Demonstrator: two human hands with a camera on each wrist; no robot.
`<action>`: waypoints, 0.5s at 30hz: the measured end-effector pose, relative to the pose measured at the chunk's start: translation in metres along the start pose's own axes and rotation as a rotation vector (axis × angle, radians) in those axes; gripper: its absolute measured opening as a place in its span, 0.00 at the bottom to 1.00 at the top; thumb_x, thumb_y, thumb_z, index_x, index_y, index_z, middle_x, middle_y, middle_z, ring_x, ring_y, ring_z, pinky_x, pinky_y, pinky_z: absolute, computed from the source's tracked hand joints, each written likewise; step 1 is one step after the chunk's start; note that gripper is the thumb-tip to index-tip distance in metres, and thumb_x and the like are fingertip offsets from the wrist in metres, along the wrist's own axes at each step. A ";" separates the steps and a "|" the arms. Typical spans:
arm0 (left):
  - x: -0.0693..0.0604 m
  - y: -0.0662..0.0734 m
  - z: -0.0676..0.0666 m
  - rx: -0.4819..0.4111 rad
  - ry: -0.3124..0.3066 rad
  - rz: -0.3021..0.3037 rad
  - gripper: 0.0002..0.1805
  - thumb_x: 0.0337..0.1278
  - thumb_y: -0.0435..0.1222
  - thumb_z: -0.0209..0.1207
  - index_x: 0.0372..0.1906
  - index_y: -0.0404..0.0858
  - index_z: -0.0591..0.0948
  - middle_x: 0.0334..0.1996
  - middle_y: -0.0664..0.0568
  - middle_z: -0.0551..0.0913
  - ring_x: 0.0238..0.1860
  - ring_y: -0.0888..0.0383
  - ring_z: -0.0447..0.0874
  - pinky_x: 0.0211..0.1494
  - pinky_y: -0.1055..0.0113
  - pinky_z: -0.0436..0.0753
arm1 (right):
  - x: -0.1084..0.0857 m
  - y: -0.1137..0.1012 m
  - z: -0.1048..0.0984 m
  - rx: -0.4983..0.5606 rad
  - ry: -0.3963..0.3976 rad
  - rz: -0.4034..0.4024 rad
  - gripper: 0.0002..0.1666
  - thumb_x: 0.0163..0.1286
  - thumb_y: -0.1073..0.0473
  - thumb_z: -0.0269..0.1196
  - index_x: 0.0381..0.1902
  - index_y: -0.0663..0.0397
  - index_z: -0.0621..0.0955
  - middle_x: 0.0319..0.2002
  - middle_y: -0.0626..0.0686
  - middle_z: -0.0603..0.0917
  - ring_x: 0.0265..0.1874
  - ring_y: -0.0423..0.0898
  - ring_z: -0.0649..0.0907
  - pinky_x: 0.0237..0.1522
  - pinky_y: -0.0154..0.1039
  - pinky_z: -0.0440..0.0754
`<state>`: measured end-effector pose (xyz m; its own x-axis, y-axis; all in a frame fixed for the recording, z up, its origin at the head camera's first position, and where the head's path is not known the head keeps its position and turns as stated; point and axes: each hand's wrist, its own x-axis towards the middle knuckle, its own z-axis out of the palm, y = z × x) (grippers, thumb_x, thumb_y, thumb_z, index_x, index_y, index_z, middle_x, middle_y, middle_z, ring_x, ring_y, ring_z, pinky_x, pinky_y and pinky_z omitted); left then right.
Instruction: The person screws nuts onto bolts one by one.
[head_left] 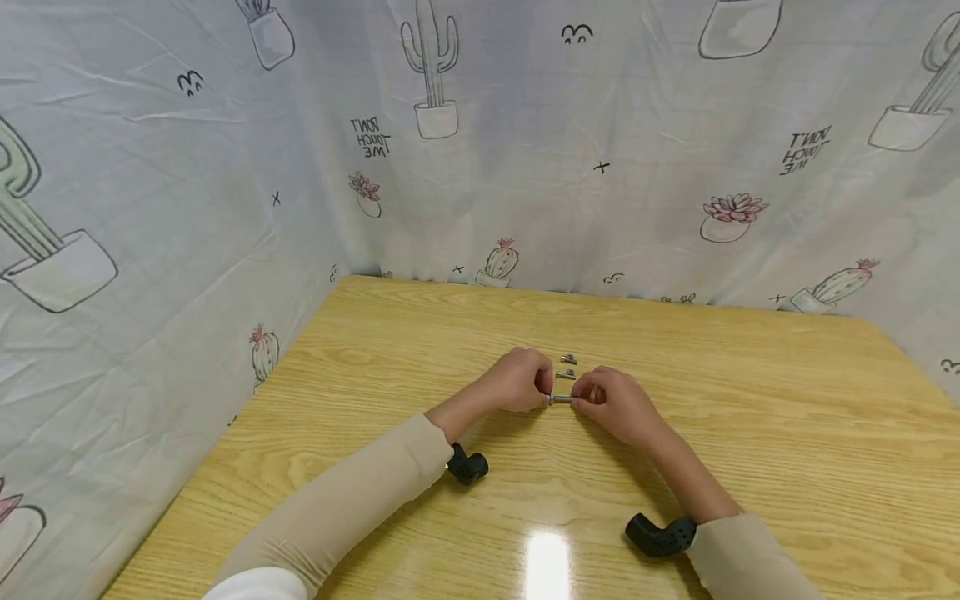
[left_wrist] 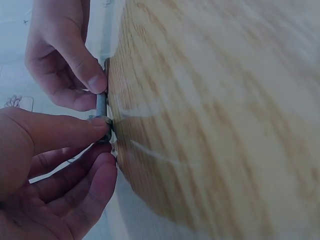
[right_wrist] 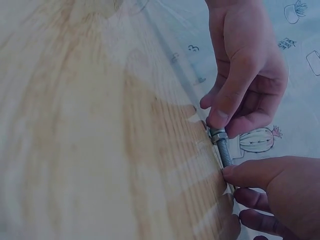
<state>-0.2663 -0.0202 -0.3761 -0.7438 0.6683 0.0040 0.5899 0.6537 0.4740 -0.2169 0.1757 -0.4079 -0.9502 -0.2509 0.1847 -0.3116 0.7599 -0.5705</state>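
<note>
A threaded metal bolt (right_wrist: 225, 151) lies crosswise between the two hands, just above or on the wooden table. My left hand (head_left: 519, 380) pinches its left end between thumb and fingertips. A hex nut (right_wrist: 219, 136) shows on the bolt right beside those fingertips in the right wrist view; whatever is under them is hidden. At the opposite end, my right hand (head_left: 615, 402) pinches the shank with thumb and fingers, covering that tip. Just beyond the hands, two small bolt-and-nut pieces, one farther (head_left: 568, 359) and one nearer (head_left: 566, 374), lie on the table.
The wood-grain table (head_left: 750, 375) runs out on both sides of the hands. Behind it and on the left hangs a pale cactus-print cloth (head_left: 525, 167). Black wrist-worn fittings, left (head_left: 468, 465) and right (head_left: 660, 535), stick out beside the sleeves.
</note>
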 end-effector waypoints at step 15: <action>-0.002 0.001 -0.001 -0.033 -0.009 0.001 0.05 0.52 0.32 0.68 0.27 0.40 0.82 0.24 0.58 0.79 0.25 0.64 0.74 0.30 0.75 0.72 | -0.001 -0.002 0.000 -0.014 0.004 0.008 0.02 0.62 0.60 0.68 0.32 0.51 0.84 0.28 0.48 0.78 0.23 0.41 0.71 0.26 0.34 0.70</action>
<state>-0.2648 -0.0210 -0.3743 -0.7403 0.6723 -0.0032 0.5801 0.6412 0.5024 -0.2152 0.1746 -0.4066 -0.9526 -0.2425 0.1836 -0.3041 0.7699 -0.5610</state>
